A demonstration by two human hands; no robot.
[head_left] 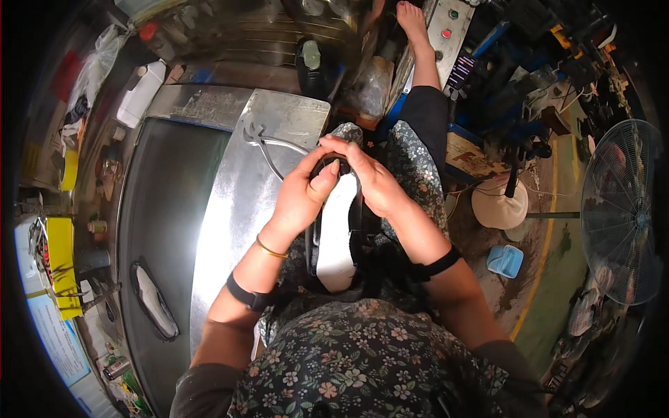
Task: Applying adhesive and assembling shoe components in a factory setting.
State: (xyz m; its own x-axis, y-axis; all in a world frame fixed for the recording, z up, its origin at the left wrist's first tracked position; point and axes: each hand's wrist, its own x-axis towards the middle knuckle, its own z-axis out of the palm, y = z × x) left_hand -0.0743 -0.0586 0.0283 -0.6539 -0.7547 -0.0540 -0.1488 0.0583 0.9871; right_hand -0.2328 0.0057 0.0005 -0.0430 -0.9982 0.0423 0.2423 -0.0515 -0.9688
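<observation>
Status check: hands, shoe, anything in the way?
Left hand, right hand: gripping far end of shoe. White face up. Pincers to the left on table; nothing visibly blocking.

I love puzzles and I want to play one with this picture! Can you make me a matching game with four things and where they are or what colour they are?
Things:
1. round fan
2. small tub
3. two-handled metal tool
4. black-and-white shoe piece

Places and colours:
A. lying on the shiny metal surface
B. between the left hand and the right hand
C. at the far right of the picture
D. light blue

Right pairs: 1-C, 2-D, 3-A, 4-B
</observation>
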